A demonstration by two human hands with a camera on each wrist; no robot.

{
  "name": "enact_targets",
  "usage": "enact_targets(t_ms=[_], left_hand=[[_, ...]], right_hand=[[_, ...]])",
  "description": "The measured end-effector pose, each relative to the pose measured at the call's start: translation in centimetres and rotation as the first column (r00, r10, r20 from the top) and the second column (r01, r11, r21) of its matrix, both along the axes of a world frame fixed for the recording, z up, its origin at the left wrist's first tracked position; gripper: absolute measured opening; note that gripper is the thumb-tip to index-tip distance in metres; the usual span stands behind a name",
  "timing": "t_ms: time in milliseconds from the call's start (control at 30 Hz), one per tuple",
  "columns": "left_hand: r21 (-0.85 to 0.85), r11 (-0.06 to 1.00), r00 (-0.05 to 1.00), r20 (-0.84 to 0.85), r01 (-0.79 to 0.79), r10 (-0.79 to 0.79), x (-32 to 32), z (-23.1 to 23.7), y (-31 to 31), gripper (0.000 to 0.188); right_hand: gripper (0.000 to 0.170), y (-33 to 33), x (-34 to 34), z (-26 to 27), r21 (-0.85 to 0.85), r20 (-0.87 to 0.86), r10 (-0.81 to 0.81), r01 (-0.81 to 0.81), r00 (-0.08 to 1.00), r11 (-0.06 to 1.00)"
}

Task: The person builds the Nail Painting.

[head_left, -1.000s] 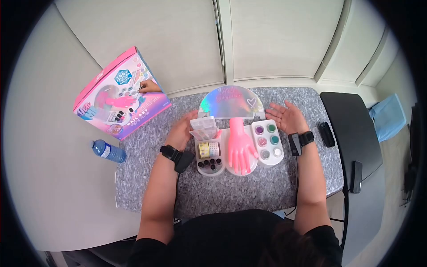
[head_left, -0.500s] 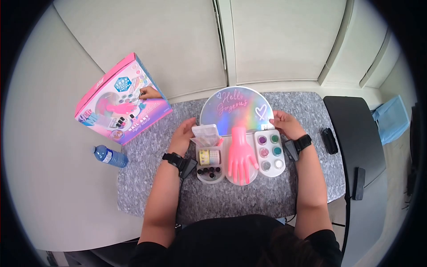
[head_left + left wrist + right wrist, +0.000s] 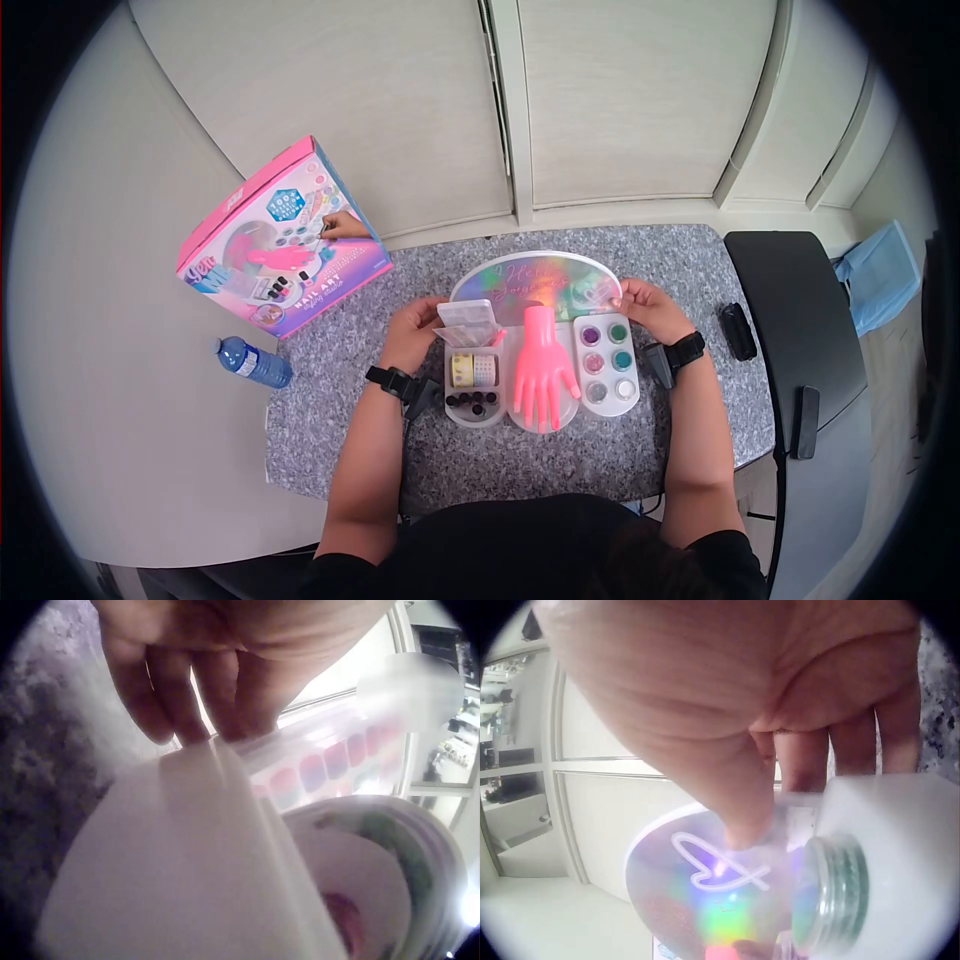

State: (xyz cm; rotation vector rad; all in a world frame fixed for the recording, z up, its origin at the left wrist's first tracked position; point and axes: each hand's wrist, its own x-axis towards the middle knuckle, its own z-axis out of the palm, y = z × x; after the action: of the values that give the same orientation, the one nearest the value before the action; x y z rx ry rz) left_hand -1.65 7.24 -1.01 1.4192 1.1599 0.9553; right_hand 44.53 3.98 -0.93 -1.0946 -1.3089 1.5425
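A white nail art station (image 3: 508, 345) stands on the speckled table, with a pink model hand (image 3: 541, 370) at its middle. Behind it rises a holographic half-round board (image 3: 500, 275) with lettering and a heart. My right hand (image 3: 655, 310) pinches the board's lower right corner, thumb on its front face in the right wrist view. At the rear left corner my left hand (image 3: 408, 335) grips the station, fingers over its edge beside a clear case (image 3: 467, 325) of press-on nails. Glitter pots (image 3: 592, 363) fill the right tray; tape-like rolls (image 3: 473, 371) and small dark-capped bottles (image 3: 472, 402) sit left.
The pink nail art box (image 3: 285, 240) stands at the table's left back. A blue water bottle (image 3: 253, 363) is in front of it. On the right lies a black case (image 3: 738, 332), with a dark bench (image 3: 800, 310) beyond the table edge (image 3: 762, 400).
Both hands have moved from open beside the station to holding its rear corners. The holographic board was upright half a second ago and now leans further back; the station sits lower in view.
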Motion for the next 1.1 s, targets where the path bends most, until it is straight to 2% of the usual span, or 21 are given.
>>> enact_targets(t_ms=[200, 267, 400, 467, 600, 667, 700, 767, 800, 833, 867, 900, 967, 1100], left_hand=[[0.033, 0.999, 1.000, 0.013, -0.017, 0.016, -0.5, -0.6, -0.3, 0.033], [0.083, 0.994, 0.989, -0.139, 0.070, -0.058, -0.9, -0.5, -0.1, 0.035], [0.170, 0.984, 0.981, -0.194, 0.048, -0.014, -1.1, -0.7, -0.3, 0.033], [0.335, 0.940, 0.872, -0.477, 0.069, 0.106, -0.9, 0.4, -0.7, 0.031], [0.341, 0.935, 0.819, -0.561, 0.101, 0.116, -0.8, 2.2, -1.6, 0.028], [0.348, 0.928, 0.798, -0.592, 0.130, 0.110, -1.2, 2.9, -2.3, 0.027], [0.347, 0.929, 0.797, -0.594, 0.128, 0.112, -1.4, 3.2, -2.8, 0.027], [0.405, 0.914, 0.856, -0.480, 0.024, 0.190, -1.8, 3.0, -4.8, 0.028], [0.403, 0.915, 0.856, -0.481, 0.024, 0.190, -2.3, 2.5, -6.1, 0.028], [0.163, 0.985, 0.952, -0.285, -0.063, 0.108, -3.0, 1.9, -7.7, 0.034], [-0.101, 0.991, 0.995, -0.058, -0.084, 0.078, -3.5, 1.3, -9.1, 0.040], [-0.103, 0.991, 0.995, -0.058, -0.081, 0.075, -3.5, 1.7, -10.5, 0.040], [-0.231, 0.973, 0.999, 0.030, -0.005, 0.012, -3.1, 3.1, -12.8, 0.058], [-0.255, 0.966, 0.995, 0.079, -0.033, 0.055, -3.2, 2.2, -13.3, 0.067]], right_hand=[[0.009, -0.3, 0.4, -0.2, 0.048, 0.039, 0.039, -0.041, 0.998, 0.998], [0.010, -0.7, 0.1, 0.5, 0.022, 0.094, 0.014, -0.016, 0.995, 1.000], [0.009, -0.6, -0.1, 0.1, 0.023, 0.117, 0.000, -0.002, 0.993, 1.000], [0.008, -0.5, -0.1, 0.0, 0.049, 0.204, -0.033, 0.023, 0.979, 0.999], [0.012, -0.9, -0.7, 0.0, 0.058, 0.212, -0.065, 0.054, 0.975, 0.997], [0.021, -1.6, -1.3, 1.0, 0.126, 0.343, -0.119, 0.080, 0.932, 0.989], [0.021, -2.2, -1.9, 1.1, 0.125, 0.341, -0.116, 0.078, 0.933, 0.989], [0.030, -4.6, -3.1, 1.2, 0.392, 0.251, -0.340, 0.226, 0.906, 0.892], [0.030, -6.2, -2.9, 2.1, 0.390, 0.252, -0.339, 0.225, 0.906, 0.893], [0.034, -8.1, -2.7, 3.9, 0.244, 0.316, -0.310, 0.239, 0.897, 0.940], [0.038, -9.7, -2.6, 5.1, 0.092, 0.375, -0.271, 0.255, 0.887, 0.962], [0.038, -11.1, -2.6, 5.3, 0.090, 0.375, -0.273, 0.258, 0.886, 0.962], [0.044, -12.9, -2.6, 5.4, -0.081, 0.335, -0.230, 0.272, 0.914, 0.959], [0.048, -12.1, -2.6, 4.2, -0.035, 0.307, -0.265, 0.289, 0.914, 0.957]])
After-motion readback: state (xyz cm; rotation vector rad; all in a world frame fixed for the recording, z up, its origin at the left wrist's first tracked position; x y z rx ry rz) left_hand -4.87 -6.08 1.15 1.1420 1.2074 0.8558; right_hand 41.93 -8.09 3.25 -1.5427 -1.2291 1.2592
